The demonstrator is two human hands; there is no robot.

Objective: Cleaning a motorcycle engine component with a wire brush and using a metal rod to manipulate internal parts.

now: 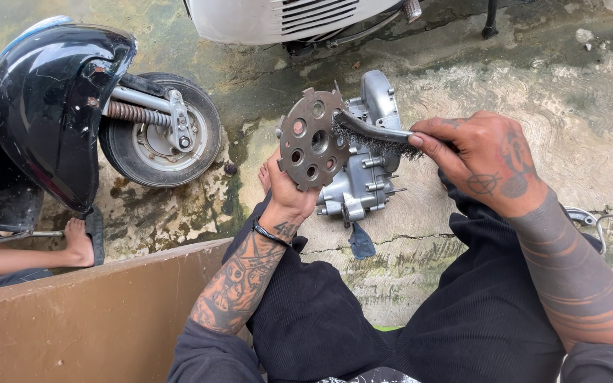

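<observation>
Wet, stained concrete floor (590,120) all around. At frame centre the left hand (286,195) grips a round, rusty perforated metal disc (311,139) from below, held upright. The right hand (480,156), centre right, is clenched around a wire brush (374,137) whose bristles touch the disc's right edge. Just behind lies a grey engine casing (367,167). A black scooter (58,106) fills the upper left, another person's sandalled foot (79,241) beneath it.
</observation>
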